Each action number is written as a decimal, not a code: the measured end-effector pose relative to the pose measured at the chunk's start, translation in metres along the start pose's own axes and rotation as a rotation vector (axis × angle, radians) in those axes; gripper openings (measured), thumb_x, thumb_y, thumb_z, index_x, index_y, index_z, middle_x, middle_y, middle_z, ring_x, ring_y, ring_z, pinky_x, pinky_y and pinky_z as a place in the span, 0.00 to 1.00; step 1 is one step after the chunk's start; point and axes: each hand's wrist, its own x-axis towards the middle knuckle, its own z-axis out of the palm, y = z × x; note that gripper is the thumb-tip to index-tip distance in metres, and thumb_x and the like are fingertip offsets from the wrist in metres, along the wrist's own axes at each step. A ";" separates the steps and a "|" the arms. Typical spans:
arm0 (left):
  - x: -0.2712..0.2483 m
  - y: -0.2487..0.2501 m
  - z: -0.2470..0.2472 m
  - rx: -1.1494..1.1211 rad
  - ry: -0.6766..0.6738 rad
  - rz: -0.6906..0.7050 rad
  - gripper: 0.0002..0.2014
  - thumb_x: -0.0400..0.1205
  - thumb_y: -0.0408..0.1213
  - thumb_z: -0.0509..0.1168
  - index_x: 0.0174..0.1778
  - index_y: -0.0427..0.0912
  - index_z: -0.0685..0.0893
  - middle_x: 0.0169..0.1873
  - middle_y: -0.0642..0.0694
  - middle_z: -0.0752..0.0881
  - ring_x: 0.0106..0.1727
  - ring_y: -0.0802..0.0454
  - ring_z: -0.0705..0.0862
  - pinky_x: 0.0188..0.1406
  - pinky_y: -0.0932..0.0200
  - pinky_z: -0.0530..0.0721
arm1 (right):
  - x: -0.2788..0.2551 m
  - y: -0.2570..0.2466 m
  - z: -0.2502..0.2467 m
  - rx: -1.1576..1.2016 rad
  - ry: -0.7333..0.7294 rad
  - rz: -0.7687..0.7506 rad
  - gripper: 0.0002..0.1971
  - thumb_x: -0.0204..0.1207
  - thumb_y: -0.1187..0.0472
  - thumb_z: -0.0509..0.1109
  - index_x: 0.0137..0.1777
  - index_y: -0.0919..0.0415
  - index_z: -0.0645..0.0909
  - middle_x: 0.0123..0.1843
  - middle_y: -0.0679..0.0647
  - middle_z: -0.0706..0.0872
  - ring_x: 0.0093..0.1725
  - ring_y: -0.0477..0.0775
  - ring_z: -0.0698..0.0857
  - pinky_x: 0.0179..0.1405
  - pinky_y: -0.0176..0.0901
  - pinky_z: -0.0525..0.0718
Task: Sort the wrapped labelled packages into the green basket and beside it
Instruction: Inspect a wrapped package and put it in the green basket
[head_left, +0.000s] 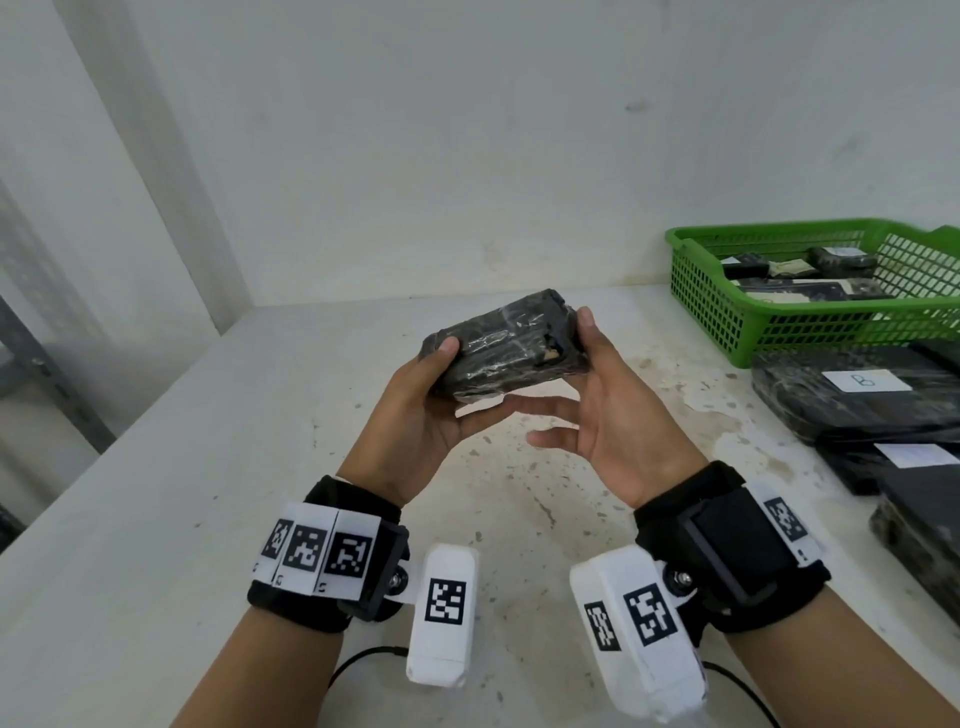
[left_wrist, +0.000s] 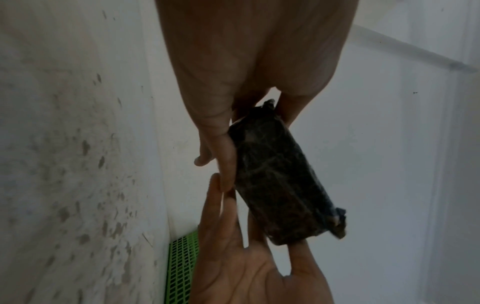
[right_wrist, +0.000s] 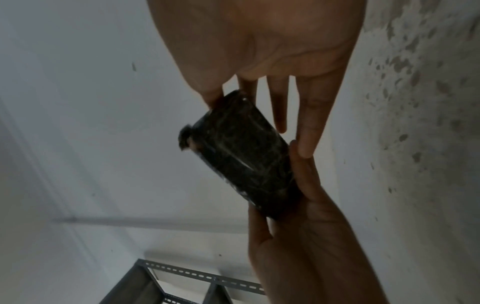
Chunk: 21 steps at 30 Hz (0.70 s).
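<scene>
Above the middle of the table, both hands hold a black plastic-wrapped package (head_left: 506, 345) level; no label shows on it. My left hand (head_left: 441, 387) grips its left end, thumb on top and fingers underneath. My right hand (head_left: 589, 384) pinches its right end between the thumb and the fingers stretched below. The left wrist view shows the package (left_wrist: 280, 181) with the right hand (left_wrist: 246, 267) coming from below; in the right wrist view the package (right_wrist: 241, 156) meets the left hand (right_wrist: 298, 236). The green basket (head_left: 727, 317) stands at the back right and holds several wrapped packages.
Larger black wrapped packages (head_left: 852, 400) with white labels, one marked B, lie on the table in front of the basket along the right edge. A white wall runs behind the table. Grey metal shelving (right_wrist: 182, 283) stands to the left.
</scene>
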 end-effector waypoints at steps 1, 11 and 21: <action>0.000 0.001 0.000 0.028 -0.007 -0.009 0.15 0.87 0.41 0.55 0.62 0.42 0.84 0.58 0.44 0.89 0.62 0.48 0.86 0.60 0.44 0.87 | 0.000 0.000 0.000 -0.018 -0.010 -0.014 0.28 0.76 0.34 0.57 0.68 0.48 0.82 0.66 0.51 0.87 0.54 0.56 0.90 0.30 0.41 0.87; 0.001 -0.004 -0.001 0.308 0.196 -0.011 0.32 0.82 0.48 0.69 0.80 0.46 0.66 0.59 0.46 0.87 0.64 0.48 0.85 0.62 0.44 0.86 | 0.005 0.011 -0.002 0.034 0.111 -0.251 0.23 0.73 0.46 0.68 0.59 0.64 0.81 0.60 0.59 0.88 0.62 0.55 0.88 0.52 0.47 0.90; 0.002 -0.008 0.000 0.399 0.103 0.053 0.39 0.65 0.58 0.73 0.71 0.42 0.80 0.59 0.44 0.90 0.62 0.52 0.87 0.65 0.52 0.84 | 0.002 0.011 -0.001 -0.193 0.066 -0.221 0.28 0.67 0.35 0.65 0.64 0.48 0.81 0.62 0.42 0.86 0.63 0.38 0.83 0.69 0.48 0.78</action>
